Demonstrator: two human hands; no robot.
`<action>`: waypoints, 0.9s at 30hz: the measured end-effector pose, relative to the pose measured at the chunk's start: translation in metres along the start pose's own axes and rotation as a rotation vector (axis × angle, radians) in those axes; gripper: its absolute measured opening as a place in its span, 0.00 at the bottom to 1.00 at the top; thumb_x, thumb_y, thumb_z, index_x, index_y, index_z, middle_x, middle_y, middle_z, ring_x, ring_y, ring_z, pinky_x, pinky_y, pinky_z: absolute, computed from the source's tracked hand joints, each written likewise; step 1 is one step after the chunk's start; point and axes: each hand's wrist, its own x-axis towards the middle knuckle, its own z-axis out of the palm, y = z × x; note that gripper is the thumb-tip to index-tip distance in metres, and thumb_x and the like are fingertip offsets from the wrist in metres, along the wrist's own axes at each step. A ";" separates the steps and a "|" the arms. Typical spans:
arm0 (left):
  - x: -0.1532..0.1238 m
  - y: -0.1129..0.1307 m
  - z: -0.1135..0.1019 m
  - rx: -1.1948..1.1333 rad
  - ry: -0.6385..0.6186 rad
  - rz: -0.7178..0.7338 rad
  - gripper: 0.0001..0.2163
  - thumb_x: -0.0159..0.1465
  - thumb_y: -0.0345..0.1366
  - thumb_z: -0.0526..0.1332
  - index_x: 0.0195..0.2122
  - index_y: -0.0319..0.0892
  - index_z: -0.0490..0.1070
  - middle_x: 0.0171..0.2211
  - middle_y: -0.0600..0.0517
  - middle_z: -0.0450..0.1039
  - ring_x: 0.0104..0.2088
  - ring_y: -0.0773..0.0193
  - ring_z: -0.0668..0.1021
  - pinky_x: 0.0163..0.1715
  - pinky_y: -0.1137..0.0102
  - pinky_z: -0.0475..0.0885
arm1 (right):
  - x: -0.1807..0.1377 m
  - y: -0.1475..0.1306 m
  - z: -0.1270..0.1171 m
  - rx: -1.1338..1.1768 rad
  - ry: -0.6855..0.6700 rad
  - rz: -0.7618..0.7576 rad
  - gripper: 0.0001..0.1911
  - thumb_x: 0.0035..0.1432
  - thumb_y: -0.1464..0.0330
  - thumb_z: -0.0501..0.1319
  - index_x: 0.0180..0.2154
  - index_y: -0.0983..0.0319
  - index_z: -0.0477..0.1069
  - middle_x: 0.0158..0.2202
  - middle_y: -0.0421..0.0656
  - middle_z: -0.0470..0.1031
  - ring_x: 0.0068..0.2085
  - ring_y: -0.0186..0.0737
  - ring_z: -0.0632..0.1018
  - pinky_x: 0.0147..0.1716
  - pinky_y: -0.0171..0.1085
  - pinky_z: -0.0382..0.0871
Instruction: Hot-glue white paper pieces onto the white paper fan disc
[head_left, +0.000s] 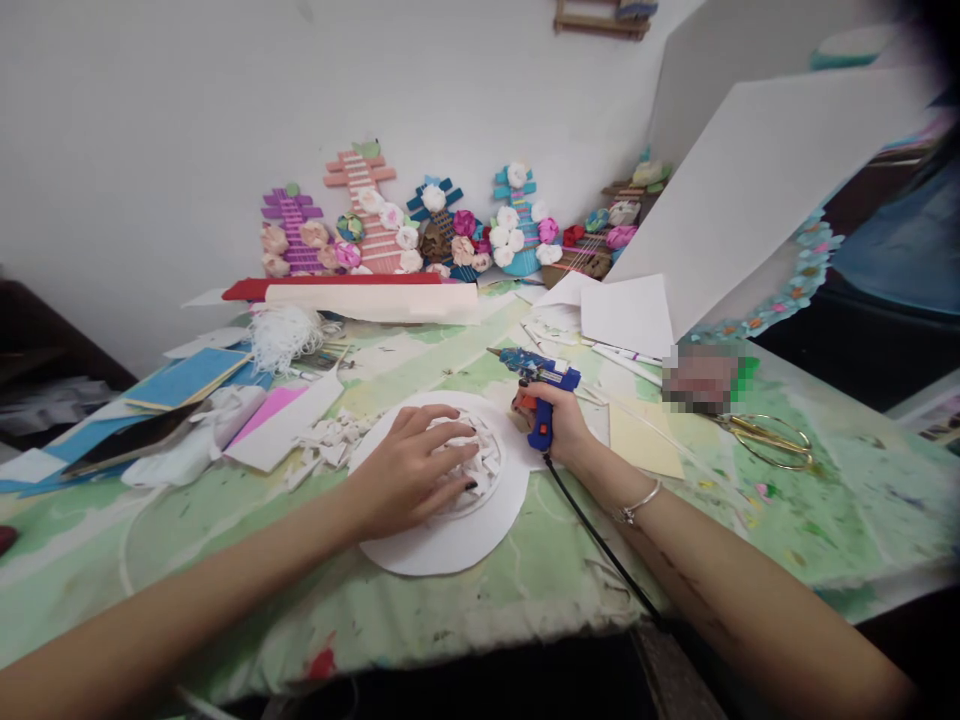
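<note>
My right hand (551, 410) is wrapped round a blue hot glue gun (541, 368), its nozzle pointing up and left, its black cord running down toward the table's front edge. My left hand (420, 460) lies with fingers stretched over a round patch of small white folded pieces (484, 455). They sit inside a ring at the middle of a large white paper disc (442, 550). Under the left palm, part of the patch is hidden. More loose white pieces (326, 445) are heaped beside the disc's left edge.
Flower-decorated guitar shapes (375, 220) lean along the wall behind rolled paper (371, 300). Left lie white shredded strands (285, 338), blue sheets (187, 378) and a dark phone-like slab (135, 440). Gold-handled scissors (772, 440) and a yellow sheet (643, 440) lie right, below a large white board (750, 190).
</note>
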 end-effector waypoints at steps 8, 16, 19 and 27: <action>0.001 0.013 0.010 -0.023 0.093 -0.131 0.12 0.58 0.42 0.60 0.42 0.44 0.73 0.47 0.46 0.71 0.52 0.49 0.64 0.48 0.53 0.60 | -0.001 -0.001 0.000 -0.009 -0.006 0.000 0.04 0.37 0.69 0.63 0.19 0.64 0.70 0.18 0.39 0.70 0.19 0.30 0.69 0.17 0.29 0.62; 0.002 0.011 0.012 -0.105 0.081 -0.268 0.11 0.54 0.42 0.63 0.37 0.47 0.75 0.46 0.48 0.70 0.51 0.49 0.62 0.49 0.52 0.58 | -0.001 -0.002 0.001 -0.030 -0.002 0.017 0.04 0.37 0.69 0.63 0.18 0.64 0.70 0.16 0.39 0.69 0.17 0.29 0.67 0.15 0.28 0.61; 0.004 0.011 0.011 -0.128 0.060 -0.317 0.11 0.53 0.43 0.64 0.37 0.47 0.76 0.46 0.48 0.69 0.50 0.49 0.61 0.49 0.52 0.58 | -0.001 -0.002 0.000 -0.038 -0.003 0.016 0.04 0.37 0.69 0.63 0.18 0.63 0.69 0.16 0.38 0.69 0.17 0.29 0.68 0.15 0.29 0.61; 0.008 0.013 0.010 -0.147 0.008 -0.402 0.10 0.52 0.41 0.65 0.34 0.47 0.76 0.47 0.46 0.66 0.50 0.48 0.61 0.47 0.51 0.59 | -0.002 -0.001 0.002 -0.040 0.012 -0.001 0.04 0.37 0.69 0.63 0.18 0.63 0.68 0.17 0.38 0.70 0.18 0.29 0.69 0.15 0.29 0.61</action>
